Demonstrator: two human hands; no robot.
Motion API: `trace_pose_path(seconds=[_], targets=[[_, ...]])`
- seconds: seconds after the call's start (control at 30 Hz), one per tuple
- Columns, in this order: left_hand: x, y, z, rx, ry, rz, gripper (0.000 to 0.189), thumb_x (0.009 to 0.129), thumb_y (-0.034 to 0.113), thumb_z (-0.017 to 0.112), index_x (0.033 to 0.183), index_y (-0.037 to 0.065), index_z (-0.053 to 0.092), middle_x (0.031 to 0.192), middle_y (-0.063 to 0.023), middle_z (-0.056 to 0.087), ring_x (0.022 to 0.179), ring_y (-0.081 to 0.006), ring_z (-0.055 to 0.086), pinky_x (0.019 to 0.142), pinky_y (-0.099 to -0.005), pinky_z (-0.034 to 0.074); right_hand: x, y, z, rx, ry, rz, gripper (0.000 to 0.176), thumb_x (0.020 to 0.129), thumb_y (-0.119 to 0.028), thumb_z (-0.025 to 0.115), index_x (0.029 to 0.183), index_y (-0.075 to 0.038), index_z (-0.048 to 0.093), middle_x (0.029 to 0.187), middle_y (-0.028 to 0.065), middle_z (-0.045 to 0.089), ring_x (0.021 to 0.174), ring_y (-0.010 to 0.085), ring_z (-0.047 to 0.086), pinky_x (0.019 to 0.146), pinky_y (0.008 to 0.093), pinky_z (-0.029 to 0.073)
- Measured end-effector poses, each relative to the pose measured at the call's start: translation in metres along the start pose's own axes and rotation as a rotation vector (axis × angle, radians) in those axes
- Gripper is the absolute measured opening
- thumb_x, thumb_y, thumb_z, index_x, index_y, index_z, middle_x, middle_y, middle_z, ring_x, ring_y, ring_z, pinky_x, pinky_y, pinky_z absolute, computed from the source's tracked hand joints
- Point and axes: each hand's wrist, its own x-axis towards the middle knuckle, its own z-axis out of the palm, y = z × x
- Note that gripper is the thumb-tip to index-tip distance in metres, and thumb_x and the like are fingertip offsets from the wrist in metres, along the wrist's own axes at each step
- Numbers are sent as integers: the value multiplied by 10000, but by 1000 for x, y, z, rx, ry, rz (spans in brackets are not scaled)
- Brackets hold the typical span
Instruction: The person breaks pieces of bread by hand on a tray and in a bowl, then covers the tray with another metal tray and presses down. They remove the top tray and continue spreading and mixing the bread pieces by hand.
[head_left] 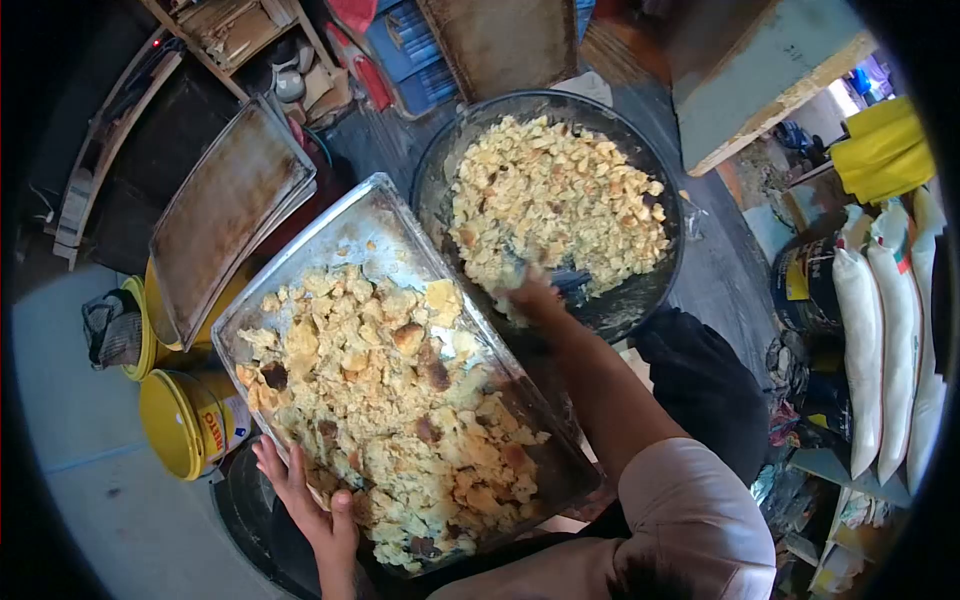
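Tray (370, 225) front-left of bowl (640, 300); buckets (185, 420) left of both.

Can't make out the blurry right hand's (533, 298) fingers in the crumbs (560, 190), or the half-hidden blue thing (572, 283) beside it in the bowl (440, 170).

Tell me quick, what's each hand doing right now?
Left hand: holding the tray by its near edge.
Right hand: in the bowl among crumbs; grip cannot be told.
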Motion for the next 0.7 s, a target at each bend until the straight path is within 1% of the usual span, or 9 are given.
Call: trace_pose_path(seconds=[0.1,0.13,0.23,0.37,0.43,0.5,0.57,0.67,0.7], targets=[[-1,-7,3,27,16,70,679,906,548,496,1399,88,416,1515,-228,222,1418,-427,123,1115,-586,45,-30,-26,-19,-99,-82,-74,828,691,-450,762,1407,-288,379,1486,167,230,1293,434,342,978,579,386],[0,-8,3,14,14,79,672,911,551,484,1391,85,425,1515,-211,235,1420,-414,134,1121,-567,55,-39,-26,-27,-124,-30,-126,679,702,-368,748,1320,-280,481,1426,162,325,1224,440,430,917,532,455],[3,-8,3,-4,50,84,650,920,527,481,1365,55,451,1510,-205,255,1419,-396,158,1131,-537,68,-16,-2,-16,-83,-6,-199,595,668,-318,770,1222,-264,559,1366,170,394,1125,421,525,894,480,480],[7,-19,-8,-147,168,39,630,905,468,531,1321,-3,488,1488,-239,277,1402,-417,198,1127,-527,102,49,49,5,34,62,-272,609,650,-301,775,1189,-100,577,1149,197,605,1024,382,604,876,442,497],[18,-27,-25,-235,203,10,614,908,444,527,1326,-3,483,1474,-229,312,1394,-383,242,1127,-481,157,51,54,-17,280,127,-102,620,675,-289,763,1178,11,558,1053,196,656,987,359,630,857,415,499],[39,-41,-38,-270,160,24,575,925,402,507,1330,-5,477,1463,-219,338,1383,-354,277,1118,-433,207,60,62,-35,561,233,-194,578,706,-238,746,1171,43,550,1063,183,654,960,306,639,828,386,495],[66,-67,-38,-337,87,100,531,938,353,504,1338,5,472,1453,-205,362,1376,-332,300,1115,-416,220,-5,16,-110,451,245,-165,519,752,-194,720,1182,33,540,1068,167,653,952,274,632,815,372,485],[93,-87,-15,-421,71,102,498,937,316,518,1356,52,468,1448,-199,372,1367,-322,318,1115,-408,222,52,24,-137,913,188,-319,558,796,-161,679,1293,-13,476,1014,157,636,861,264,619,738,385,503],[100,-94,-1,-425,61,128,480,928,311,535,1340,69,488,1431,-197,391,1355,-325,334,1116,-410,222,20,-4,-163,978,302,-117,522,806,-163,667,1274,-18,489,1006,141,628,818,245,618,670,381,506]])
